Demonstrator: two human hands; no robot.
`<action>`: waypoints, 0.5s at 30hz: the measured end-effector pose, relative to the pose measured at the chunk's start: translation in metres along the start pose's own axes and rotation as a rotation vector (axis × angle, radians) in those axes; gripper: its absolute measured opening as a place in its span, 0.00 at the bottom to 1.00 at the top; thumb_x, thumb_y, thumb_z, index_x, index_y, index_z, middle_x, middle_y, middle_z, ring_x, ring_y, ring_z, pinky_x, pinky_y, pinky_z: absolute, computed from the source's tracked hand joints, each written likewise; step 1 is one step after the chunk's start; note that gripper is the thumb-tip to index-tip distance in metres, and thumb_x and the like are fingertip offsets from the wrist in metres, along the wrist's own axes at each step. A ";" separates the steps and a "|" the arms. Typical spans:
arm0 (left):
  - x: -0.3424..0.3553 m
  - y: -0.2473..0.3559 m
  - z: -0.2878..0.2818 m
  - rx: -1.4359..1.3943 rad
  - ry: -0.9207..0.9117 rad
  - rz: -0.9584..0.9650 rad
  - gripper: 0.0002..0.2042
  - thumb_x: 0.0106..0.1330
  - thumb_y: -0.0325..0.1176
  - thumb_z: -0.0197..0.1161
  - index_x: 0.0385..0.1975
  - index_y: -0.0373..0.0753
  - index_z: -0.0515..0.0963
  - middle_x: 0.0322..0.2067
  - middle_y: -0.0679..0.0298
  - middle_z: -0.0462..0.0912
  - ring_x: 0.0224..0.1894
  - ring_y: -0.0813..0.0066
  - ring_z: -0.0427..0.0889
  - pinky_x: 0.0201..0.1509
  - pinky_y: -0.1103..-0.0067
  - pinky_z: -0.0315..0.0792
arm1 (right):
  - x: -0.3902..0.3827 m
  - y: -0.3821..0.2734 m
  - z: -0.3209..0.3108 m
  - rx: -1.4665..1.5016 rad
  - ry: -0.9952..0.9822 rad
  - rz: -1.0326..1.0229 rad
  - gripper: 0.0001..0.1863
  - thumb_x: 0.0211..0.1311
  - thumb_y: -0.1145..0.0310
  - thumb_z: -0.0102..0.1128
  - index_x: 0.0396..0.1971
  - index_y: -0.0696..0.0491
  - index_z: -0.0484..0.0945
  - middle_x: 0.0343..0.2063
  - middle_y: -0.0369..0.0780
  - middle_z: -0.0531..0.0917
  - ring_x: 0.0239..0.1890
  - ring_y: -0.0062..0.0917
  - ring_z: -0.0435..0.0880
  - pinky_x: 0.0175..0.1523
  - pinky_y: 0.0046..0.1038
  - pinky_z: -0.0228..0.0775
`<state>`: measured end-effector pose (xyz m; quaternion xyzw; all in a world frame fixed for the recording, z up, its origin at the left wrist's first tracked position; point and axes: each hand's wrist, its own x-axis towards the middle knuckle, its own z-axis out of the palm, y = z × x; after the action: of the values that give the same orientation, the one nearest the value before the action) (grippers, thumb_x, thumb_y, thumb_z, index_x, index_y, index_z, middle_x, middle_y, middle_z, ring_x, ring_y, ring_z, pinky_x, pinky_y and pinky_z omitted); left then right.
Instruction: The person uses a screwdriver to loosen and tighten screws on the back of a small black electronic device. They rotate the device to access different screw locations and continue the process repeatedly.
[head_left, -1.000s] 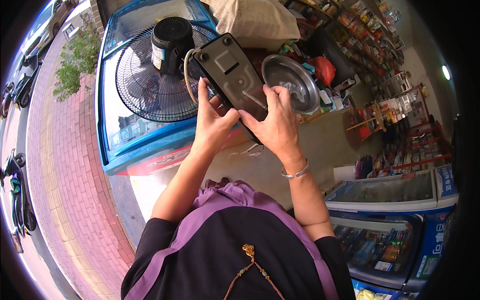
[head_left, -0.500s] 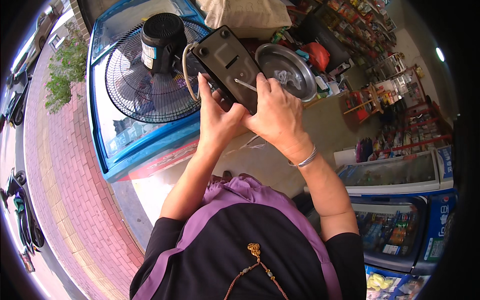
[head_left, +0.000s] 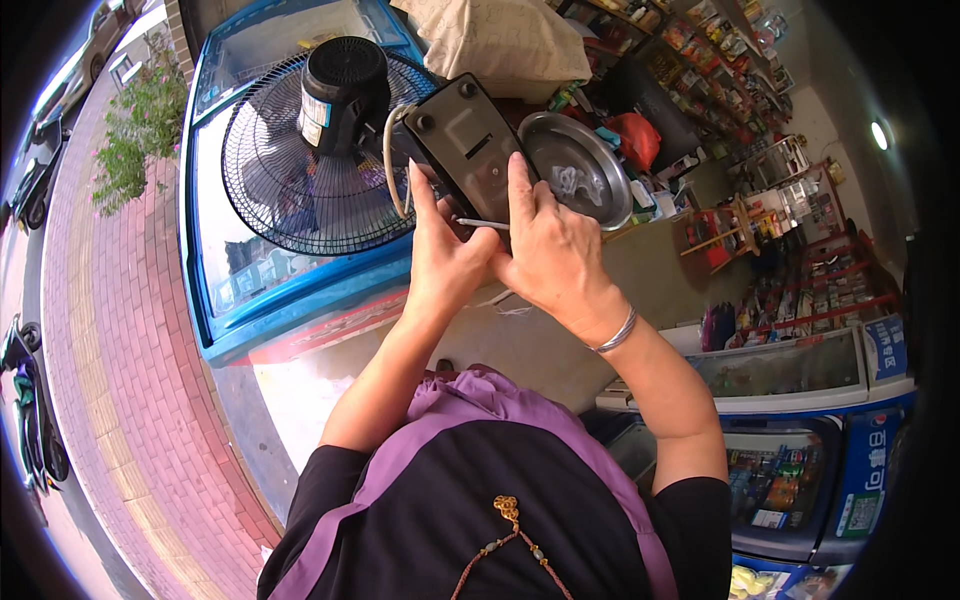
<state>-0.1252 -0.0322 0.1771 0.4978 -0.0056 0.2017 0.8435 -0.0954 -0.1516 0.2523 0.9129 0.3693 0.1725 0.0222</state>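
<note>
A black rectangular box (head_left: pixel 462 135) with round feet at its far corners and a slot in its face lies tilted in front of me. My left hand (head_left: pixel 445 255) grips its near end from the left, index finger stretched up along the side. My right hand (head_left: pixel 550 240) is at the near right edge, its index finger extended onto the face. From that hand a thin metal screwdriver shaft (head_left: pixel 480 223) sticks out leftward across the near end; its handle is hidden in the hand. A pale cord (head_left: pixel 389 160) loops along the box's left side.
A black fan (head_left: pixel 300 180) lies grille down on a blue-framed chest freezer (head_left: pixel 240 300). Right of the box sits a metal basin (head_left: pixel 610 180) holding clear plastic. Behind is a cloth-covered bundle (head_left: pixel 500 40). Store shelves and drink coolers (head_left: pixel 780 480) stand to the right, brick paving (head_left: pixel 130 330) to the left.
The screwdriver shaft has moved off the middle of the box's face down to its near end. My right index finger has straightened onto the face. The whole view has shifted slightly.
</note>
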 end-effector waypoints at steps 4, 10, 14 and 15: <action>0.000 -0.003 -0.004 -0.063 0.008 0.037 0.49 0.58 0.14 0.54 0.74 0.40 0.27 0.53 0.51 0.76 0.52 0.67 0.80 0.54 0.76 0.77 | -0.008 0.026 -0.014 0.333 0.080 0.040 0.36 0.54 0.57 0.70 0.60 0.58 0.69 0.41 0.46 0.81 0.40 0.39 0.85 0.41 0.36 0.78; -0.001 0.000 -0.003 -0.021 0.001 -0.011 0.48 0.59 0.13 0.53 0.73 0.37 0.27 0.53 0.51 0.76 0.53 0.66 0.79 0.54 0.76 0.76 | -0.049 0.078 0.032 0.791 0.193 0.162 0.12 0.63 0.75 0.61 0.45 0.60 0.79 0.39 0.43 0.82 0.40 0.32 0.82 0.48 0.29 0.74; -0.006 0.004 -0.006 -0.017 0.042 -0.052 0.46 0.61 0.15 0.53 0.75 0.40 0.31 0.54 0.51 0.76 0.54 0.66 0.78 0.59 0.73 0.72 | -0.058 0.078 0.040 0.889 0.217 0.152 0.11 0.63 0.77 0.60 0.45 0.60 0.80 0.40 0.43 0.82 0.42 0.31 0.81 0.49 0.28 0.73; -0.009 0.004 -0.007 0.000 0.044 -0.026 0.47 0.61 0.15 0.53 0.75 0.41 0.30 0.54 0.50 0.76 0.55 0.65 0.78 0.61 0.72 0.71 | -0.058 0.079 0.039 0.924 0.205 0.150 0.11 0.63 0.77 0.60 0.45 0.59 0.80 0.41 0.43 0.81 0.42 0.31 0.81 0.49 0.28 0.73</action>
<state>-0.1360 -0.0278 0.1751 0.4931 0.0193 0.2018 0.8460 -0.0689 -0.2449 0.2114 0.8297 0.3406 0.0806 -0.4349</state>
